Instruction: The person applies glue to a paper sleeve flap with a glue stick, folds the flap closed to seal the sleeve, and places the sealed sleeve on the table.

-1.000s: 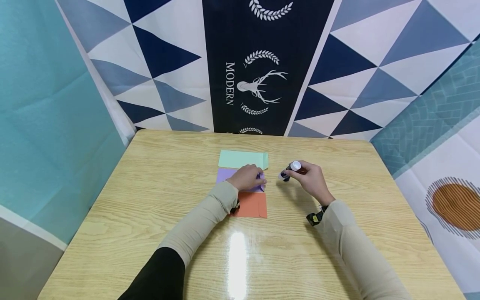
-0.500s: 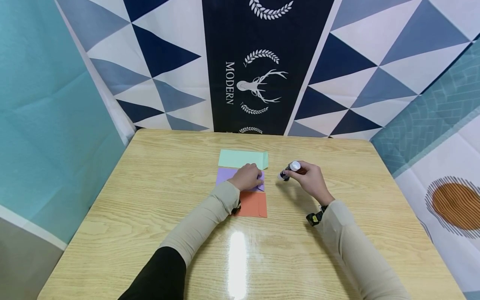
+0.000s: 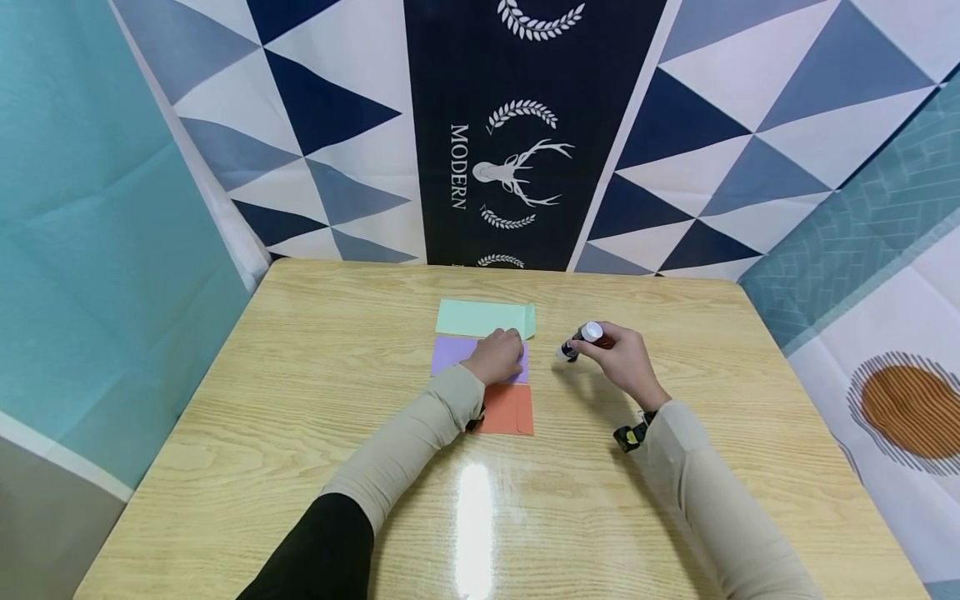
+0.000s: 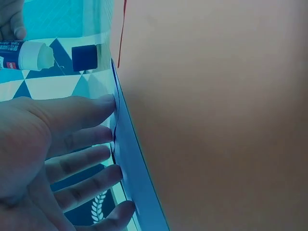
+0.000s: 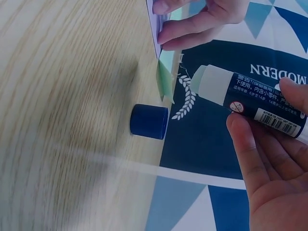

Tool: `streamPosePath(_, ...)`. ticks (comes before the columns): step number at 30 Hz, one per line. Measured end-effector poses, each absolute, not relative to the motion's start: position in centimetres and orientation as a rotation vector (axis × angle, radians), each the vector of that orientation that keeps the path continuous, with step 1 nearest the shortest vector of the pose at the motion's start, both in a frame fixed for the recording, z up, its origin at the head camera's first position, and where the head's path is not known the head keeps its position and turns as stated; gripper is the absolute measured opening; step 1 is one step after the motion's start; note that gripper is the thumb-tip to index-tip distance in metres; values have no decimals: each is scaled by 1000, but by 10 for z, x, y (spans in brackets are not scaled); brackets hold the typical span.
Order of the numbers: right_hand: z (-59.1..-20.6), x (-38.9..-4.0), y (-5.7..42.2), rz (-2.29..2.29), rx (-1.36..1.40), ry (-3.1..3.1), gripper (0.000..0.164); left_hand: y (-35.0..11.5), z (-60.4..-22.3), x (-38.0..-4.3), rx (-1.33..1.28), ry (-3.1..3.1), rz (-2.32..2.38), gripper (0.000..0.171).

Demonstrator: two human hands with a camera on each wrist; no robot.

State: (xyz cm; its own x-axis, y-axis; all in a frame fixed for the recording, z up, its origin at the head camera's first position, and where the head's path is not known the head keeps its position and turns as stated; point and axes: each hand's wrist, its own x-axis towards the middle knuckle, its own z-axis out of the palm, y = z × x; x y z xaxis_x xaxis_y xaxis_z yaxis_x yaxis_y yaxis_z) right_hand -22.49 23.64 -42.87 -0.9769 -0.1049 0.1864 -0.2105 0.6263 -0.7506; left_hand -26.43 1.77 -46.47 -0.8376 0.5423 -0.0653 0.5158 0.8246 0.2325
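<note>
My left hand point(image 3: 497, 357) rests on the purple envelope point(image 3: 450, 353), covering much of its right part. The left wrist view shows its fingers extended, their tips touching the envelope point(image 4: 132, 163) near the flap end. To the right, my right hand point(image 3: 621, 357) grips an uncapped glue stick point(image 3: 576, 343) between thumb and fingers, above the table. Its pale glue tip point(image 5: 198, 81) points toward the envelopes in the right wrist view. A dark blue cap point(image 5: 149, 121) stands on the table just below that tip.
A mint green envelope point(image 3: 480, 317) lies beyond the purple one and an orange-red envelope point(image 3: 513, 410) lies nearer, all in a column on the wooden table point(image 3: 300, 358). A patterned cloth point(image 3: 345, 125) hangs behind the table's far edge.
My left hand's fingers have drawn slightly left, in from the purple envelope's right edge. My right hand and the glue stick stay nearly where they were.
</note>
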Motion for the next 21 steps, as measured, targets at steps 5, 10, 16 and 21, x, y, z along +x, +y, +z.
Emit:
streamPosePath(5,-428,-224,236,1283,265,-2725,28,18,-464,-264,808,2859,355,16)
streamPosePath(10,-428,-224,237,1278,269,-2724,28,19,-464,-262,839,2844,267,17)
streamPosePath(16,-429,-225,237,1278,272,-2721,28,19,-463,-260,864,2841,170,19)
streamPosePath(21,-430,-225,238,1279,273,-2718,28,21,-463,-260,836,2836,186,22)
